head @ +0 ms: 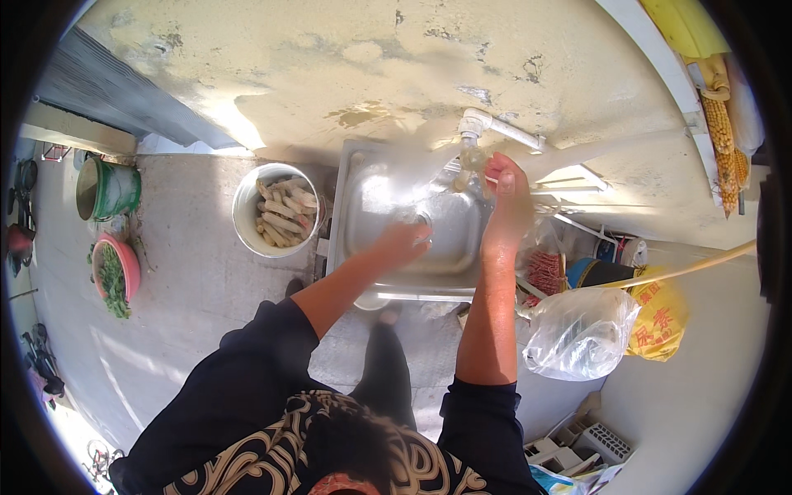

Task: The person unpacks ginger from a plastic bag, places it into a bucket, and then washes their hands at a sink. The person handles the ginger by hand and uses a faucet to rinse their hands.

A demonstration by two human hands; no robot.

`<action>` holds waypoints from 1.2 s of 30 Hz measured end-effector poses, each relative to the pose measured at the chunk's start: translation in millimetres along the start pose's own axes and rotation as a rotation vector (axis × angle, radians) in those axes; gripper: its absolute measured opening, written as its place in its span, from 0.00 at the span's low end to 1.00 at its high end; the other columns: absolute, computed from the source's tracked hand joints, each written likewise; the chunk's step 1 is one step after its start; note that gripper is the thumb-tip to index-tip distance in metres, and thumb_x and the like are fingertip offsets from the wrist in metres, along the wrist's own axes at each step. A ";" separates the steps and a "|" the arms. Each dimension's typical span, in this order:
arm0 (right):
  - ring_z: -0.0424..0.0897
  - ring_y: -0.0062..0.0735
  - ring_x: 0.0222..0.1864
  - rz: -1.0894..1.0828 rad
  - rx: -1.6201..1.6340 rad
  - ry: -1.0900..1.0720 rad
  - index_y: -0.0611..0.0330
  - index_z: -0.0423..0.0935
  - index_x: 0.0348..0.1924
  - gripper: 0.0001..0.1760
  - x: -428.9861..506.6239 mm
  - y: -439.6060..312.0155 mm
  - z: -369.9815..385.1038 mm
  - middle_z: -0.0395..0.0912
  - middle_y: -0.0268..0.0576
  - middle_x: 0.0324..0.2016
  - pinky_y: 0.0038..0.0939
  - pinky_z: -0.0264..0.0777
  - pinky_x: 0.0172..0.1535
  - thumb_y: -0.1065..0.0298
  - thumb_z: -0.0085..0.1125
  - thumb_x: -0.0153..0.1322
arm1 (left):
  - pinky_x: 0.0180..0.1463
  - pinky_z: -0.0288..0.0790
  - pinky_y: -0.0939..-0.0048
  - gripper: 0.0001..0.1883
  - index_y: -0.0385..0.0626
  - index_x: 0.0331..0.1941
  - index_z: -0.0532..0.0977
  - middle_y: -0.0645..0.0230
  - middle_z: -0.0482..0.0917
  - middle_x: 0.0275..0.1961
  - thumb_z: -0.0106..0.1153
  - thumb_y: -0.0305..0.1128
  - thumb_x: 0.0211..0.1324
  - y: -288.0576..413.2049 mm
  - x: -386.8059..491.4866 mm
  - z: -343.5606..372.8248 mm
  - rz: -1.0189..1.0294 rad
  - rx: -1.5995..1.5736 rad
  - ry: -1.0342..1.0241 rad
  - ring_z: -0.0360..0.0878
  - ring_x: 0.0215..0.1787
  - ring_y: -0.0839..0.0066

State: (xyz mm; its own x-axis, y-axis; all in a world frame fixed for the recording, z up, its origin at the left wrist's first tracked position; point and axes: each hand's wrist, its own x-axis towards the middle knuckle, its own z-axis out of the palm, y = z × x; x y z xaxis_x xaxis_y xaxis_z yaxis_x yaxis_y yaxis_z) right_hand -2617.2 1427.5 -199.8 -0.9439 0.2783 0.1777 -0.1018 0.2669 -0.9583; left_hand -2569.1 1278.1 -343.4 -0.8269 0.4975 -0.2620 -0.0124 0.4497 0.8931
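Note:
A stainless steel sink [455, 260] stands before me against the wall. My left hand [402, 244] reaches into its basin, fingers apart, close to the round drain [423, 220]. Glare and blur cover the area just above those fingers. At the wall, my right hand [508, 179] is closed at the side of a tap [471, 158], where its fingers hide the handle. A white plastic pipe [510, 133] feeds the tap. Whether water is running, I cannot tell.
Left of the sink stands a white bucket [243, 229] of corncobs [284, 213]. Farther left are a green bucket [127, 189] and a pink basin [133, 266] with leafy greens [111, 284]. On the right are a clear plastic bag [578, 334], a yellow sack [662, 315] and a hose [693, 263].

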 end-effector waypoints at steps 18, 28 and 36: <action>0.79 0.55 0.42 0.034 -1.313 -0.129 0.65 0.72 0.44 0.18 42.3 -19.7 48.2 0.73 0.59 0.43 0.47 0.75 0.45 0.58 0.58 0.70 | 0.49 0.73 0.63 0.11 0.42 0.40 0.79 0.58 0.83 0.40 0.53 0.34 0.61 -73.3 -259.2 -120.5 -0.237 -0.083 0.431 0.82 0.44 0.60; 0.80 0.54 0.44 -0.059 -1.274 -0.031 0.64 0.77 0.46 0.21 14.0 -42.0 45.9 0.79 0.57 0.39 0.45 0.73 0.48 0.62 0.66 0.64 | 0.45 0.74 0.66 0.07 0.46 0.36 0.81 0.59 0.84 0.34 0.56 0.32 0.58 -147.5 -407.6 -170.3 -0.404 -0.243 0.704 0.82 0.38 0.64; 0.81 0.49 0.43 -0.110 -0.883 -0.481 0.65 0.78 0.48 0.22 -56.5 -160.9 97.2 0.82 0.55 0.40 0.39 0.73 0.49 0.61 0.64 0.65 | 0.53 0.71 0.65 0.06 0.45 0.36 0.81 0.62 0.83 0.41 0.62 0.31 0.55 -97.1 -493.8 -255.0 -0.384 0.103 0.703 0.80 0.48 0.63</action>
State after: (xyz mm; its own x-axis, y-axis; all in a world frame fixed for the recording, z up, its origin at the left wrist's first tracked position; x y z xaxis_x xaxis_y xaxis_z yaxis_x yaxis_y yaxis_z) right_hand -2578.0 1279.2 -77.3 -0.9895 -0.1387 -0.0402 -0.1113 0.9100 -0.3995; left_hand -2302.8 799.6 -207.5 -0.9361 -0.2732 -0.2215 -0.3437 0.5772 0.7407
